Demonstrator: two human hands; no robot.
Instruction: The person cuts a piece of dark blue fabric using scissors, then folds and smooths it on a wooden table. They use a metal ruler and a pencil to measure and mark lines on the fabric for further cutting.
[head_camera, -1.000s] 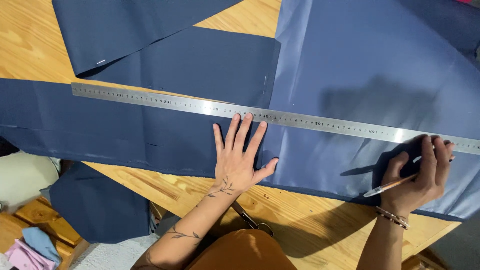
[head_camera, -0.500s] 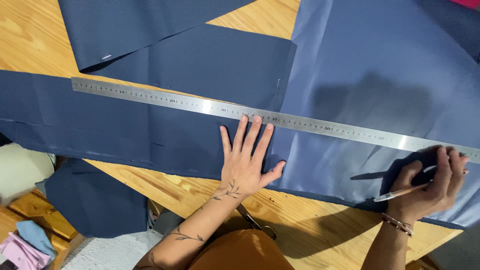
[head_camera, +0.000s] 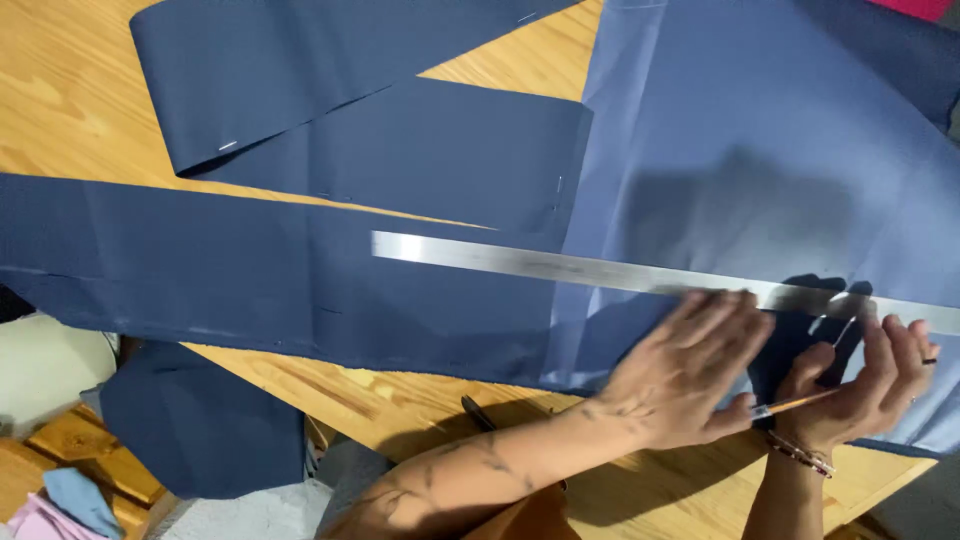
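Sliding right since half a second ago, the long steel ruler (head_camera: 600, 270) now starts near mid-table, and the left hand (head_camera: 690, 365) has followed it across. Dark navy fabric strips (head_camera: 250, 260) lie flat on the wooden table (head_camera: 60, 90) at left; a lighter blue cloth (head_camera: 760, 150) spreads at right. The left hand, fingers splayed and grasping nothing, presses by the ruler's lower edge. Just beside it, the right hand (head_camera: 865, 385) pinches a thin marking pencil (head_camera: 795, 405).

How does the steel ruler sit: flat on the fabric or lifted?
Flat. The steel ruler lies along the blue fabric, with the left hand at its lower edge.
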